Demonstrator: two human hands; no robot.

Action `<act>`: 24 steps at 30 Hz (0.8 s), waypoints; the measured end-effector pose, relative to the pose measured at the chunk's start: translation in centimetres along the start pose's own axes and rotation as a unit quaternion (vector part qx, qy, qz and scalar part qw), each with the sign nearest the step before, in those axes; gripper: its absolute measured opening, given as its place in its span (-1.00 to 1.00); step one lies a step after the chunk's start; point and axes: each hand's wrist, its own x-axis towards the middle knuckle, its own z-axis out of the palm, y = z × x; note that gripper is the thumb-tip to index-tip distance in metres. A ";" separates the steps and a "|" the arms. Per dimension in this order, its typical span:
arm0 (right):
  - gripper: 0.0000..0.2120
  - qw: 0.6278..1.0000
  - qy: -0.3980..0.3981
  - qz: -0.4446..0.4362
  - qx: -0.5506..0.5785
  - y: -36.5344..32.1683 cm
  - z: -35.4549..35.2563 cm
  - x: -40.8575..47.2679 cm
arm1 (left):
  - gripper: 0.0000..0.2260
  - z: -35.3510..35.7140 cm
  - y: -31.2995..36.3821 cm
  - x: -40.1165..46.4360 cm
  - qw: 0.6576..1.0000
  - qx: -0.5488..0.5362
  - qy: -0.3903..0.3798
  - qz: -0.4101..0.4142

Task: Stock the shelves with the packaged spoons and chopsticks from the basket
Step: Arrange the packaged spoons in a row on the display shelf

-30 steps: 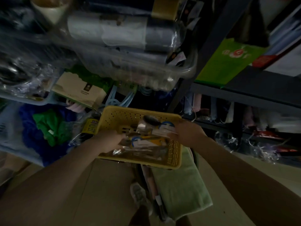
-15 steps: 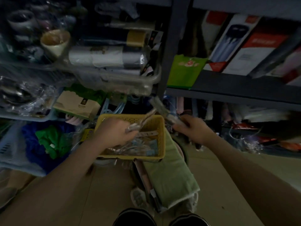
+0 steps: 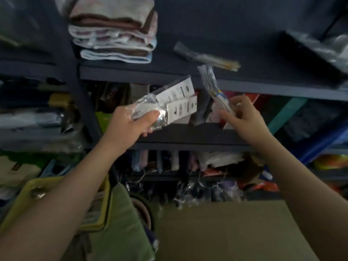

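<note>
The left hand (image 3: 130, 123) is clenching its grip round two spoon packs (image 3: 169, 102), thumb over the shiny plastic, white header cards pointing toward one o'clock. The right hand (image 3: 243, 117) is pinching a slim chopstick pack (image 3: 212, 85) between thumb and fingers, the pack tilting up toward eleven o'clock so its top is reaching the front edge of the upper shelf (image 3: 263, 87). Both hands are hovering in front of the dark shelving, near each other but not touching.

On that upper shelf, at one o'clock from the right hand, another long pack (image 3: 207, 56) is lying flat; it is too blurred to tell what is inside. At eleven o'clock from the left hand a stack of folded towels (image 3: 114, 32) is sitting on the same shelf.

Down at seven o'clock, under the left forearm, the yellow basket (image 3: 24, 196) is showing its rim, with a green cloth (image 3: 122, 223) just beside it. At five o'clock a cardboard box (image 3: 226, 232) is lying below the shelves.
</note>
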 end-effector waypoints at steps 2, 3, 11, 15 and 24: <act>-0.59 1.000 0.000 -0.011 -0.009 1.4 -3.7 2.1 | -0.89 3.9 2.3 1.6 0.999 -0.029 0.040 0.007; -0.59 1.000 0.002 -0.014 -0.007 1.9 -5.5 3.0 | -0.91 5.8 3.5 2.4 0.998 -0.045 0.053 0.011; -0.48 0.999 -0.008 0.003 0.048 4.7 -14.1 12.5 | -0.71 15.8 10.7 10.6 0.989 -0.077 0.122 0.025; -0.55 0.999 -0.022 0.019 0.020 5.1 -14.3 18.0 | -0.84 18.0 10.7 16.3 0.994 -0.043 0.097 -0.039; -0.70 0.999 -0.038 0.021 -0.031 6.4 -13.0 27.9 | -0.70 18.4 7.7 27.2 0.987 0.016 -0.002 -0.159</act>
